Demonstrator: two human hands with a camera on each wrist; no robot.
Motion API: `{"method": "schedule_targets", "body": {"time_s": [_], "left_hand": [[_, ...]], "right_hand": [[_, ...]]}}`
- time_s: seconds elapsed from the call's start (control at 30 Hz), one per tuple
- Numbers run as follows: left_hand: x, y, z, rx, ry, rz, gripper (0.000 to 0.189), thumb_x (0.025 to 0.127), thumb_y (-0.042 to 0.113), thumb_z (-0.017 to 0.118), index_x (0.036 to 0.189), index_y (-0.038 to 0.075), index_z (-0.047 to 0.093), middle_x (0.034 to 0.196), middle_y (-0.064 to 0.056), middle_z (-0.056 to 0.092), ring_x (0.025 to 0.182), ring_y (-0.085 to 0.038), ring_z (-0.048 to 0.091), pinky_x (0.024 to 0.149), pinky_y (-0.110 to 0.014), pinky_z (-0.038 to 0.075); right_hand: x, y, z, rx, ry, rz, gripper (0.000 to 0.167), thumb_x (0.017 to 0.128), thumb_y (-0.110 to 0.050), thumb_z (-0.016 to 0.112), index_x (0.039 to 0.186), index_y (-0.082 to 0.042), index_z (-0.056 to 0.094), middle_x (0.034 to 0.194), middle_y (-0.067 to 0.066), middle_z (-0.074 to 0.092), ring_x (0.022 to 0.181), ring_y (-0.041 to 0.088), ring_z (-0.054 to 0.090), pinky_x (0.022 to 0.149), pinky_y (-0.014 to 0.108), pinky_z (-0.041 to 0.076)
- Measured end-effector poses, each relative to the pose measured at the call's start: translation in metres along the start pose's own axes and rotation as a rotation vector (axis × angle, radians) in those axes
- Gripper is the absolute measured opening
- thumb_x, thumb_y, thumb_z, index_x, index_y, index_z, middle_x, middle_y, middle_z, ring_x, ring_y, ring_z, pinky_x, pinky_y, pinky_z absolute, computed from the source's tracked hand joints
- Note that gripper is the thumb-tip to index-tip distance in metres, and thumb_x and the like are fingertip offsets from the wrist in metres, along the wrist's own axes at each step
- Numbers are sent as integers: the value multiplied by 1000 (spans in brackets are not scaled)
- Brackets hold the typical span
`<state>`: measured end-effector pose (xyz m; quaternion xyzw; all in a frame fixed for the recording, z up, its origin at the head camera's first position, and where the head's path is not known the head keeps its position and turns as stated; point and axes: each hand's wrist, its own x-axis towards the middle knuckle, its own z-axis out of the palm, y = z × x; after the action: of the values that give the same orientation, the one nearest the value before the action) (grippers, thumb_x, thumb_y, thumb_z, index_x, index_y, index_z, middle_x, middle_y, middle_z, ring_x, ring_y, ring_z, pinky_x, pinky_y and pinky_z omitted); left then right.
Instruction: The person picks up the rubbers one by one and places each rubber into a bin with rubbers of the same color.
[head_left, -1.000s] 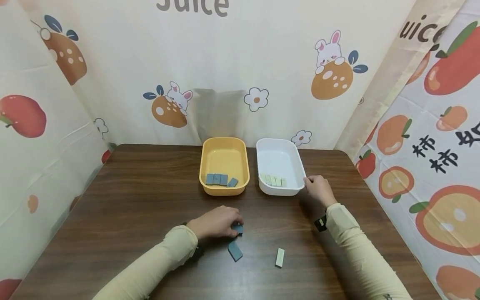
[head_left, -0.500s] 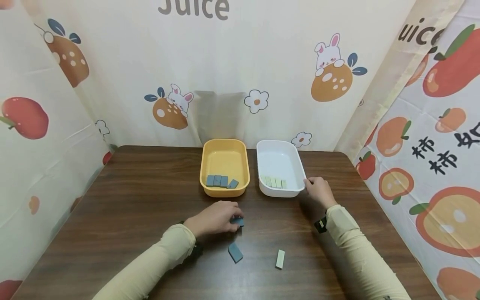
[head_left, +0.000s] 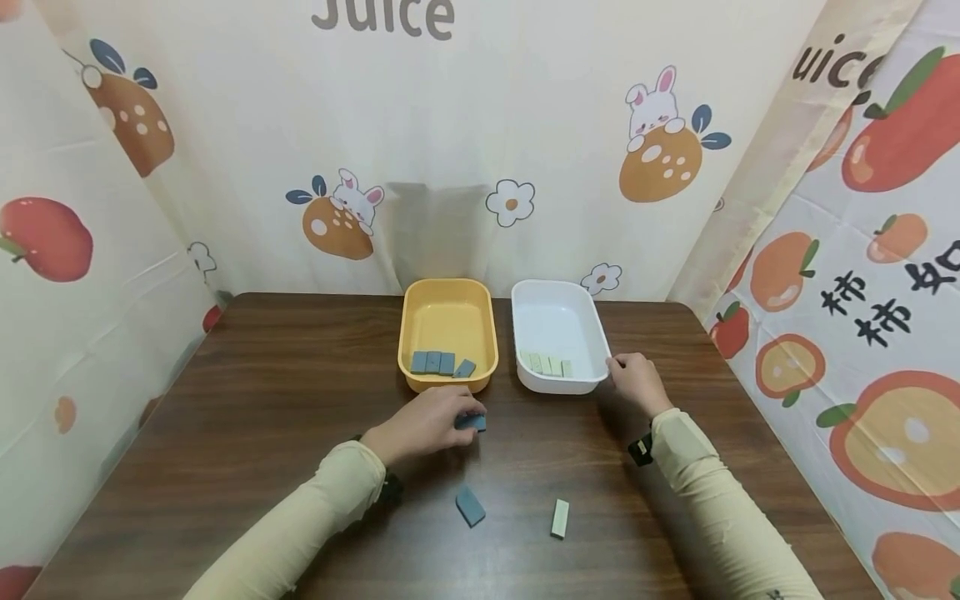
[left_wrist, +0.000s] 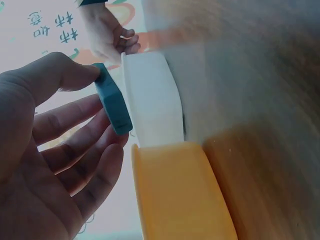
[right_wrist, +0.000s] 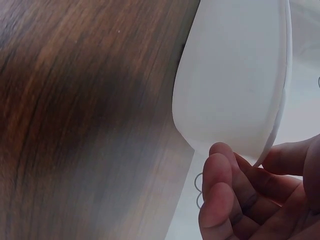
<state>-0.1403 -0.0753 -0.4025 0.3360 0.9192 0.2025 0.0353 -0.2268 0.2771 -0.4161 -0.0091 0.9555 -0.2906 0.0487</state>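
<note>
My left hand (head_left: pixel 431 422) pinches a blue-grey block (left_wrist: pixel 113 99) between thumb and fingers, just in front of the yellow tray (head_left: pixel 486 333). In the left wrist view the block is tilted, its flat side toward the palm. Inside the yellow tray lie several blue-grey blocks (head_left: pixel 433 362) along its near side. My right hand (head_left: pixel 637 379) holds the near right corner of the white tray (right_wrist: pixel 230 75), thumb at the rim and fingers beneath it. Several pale green blocks (head_left: pixel 546 364) lie in the white tray.
On the dark wooden table (head_left: pixel 300 358), another blue-grey block (head_left: pixel 470 507) and a pale green block (head_left: pixel 559 518) lie nearer to me. A printed curtain (head_left: pixel 450 125) rises behind the trays and along both sides.
My left hand has moved forward with the blue-grey block, from mid-table to near the yellow tray's front edge. My right hand stays at the white tray's corner.
</note>
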Motion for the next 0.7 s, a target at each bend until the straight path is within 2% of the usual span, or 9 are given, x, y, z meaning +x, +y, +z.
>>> {"method": "schedule_targets", "body": {"time_s": [0.27,0.57,0.7], "left_hand": [[2,-4,-7,-34,77,-37,29,85,21,71,112,12,72,97,3,63,81,-8,53,73,-23,48],[8,-14,-18,-35,235,-20,27,85,19,71,110,12,72,89,3,62,77,-9,53,69,-22,47],[12,-23,-20,-32,282,-32,28,85,17,71,113,12,72,94,0,65,80,-11,57,73,-26,50]], "right_hand": [[-1,-2,-2,-2,-14,12,39,102,-22,40,92,4,67,70,9,64,63,17,57,58,28,42],[-1,-4,-3,9,-20,15,38,102,-22,40,94,4,67,71,10,64,63,18,57,58,29,42],[-1,-3,-1,7,-19,12,38,102,-22,40,93,4,67,70,9,63,62,18,57,57,29,42]]}}
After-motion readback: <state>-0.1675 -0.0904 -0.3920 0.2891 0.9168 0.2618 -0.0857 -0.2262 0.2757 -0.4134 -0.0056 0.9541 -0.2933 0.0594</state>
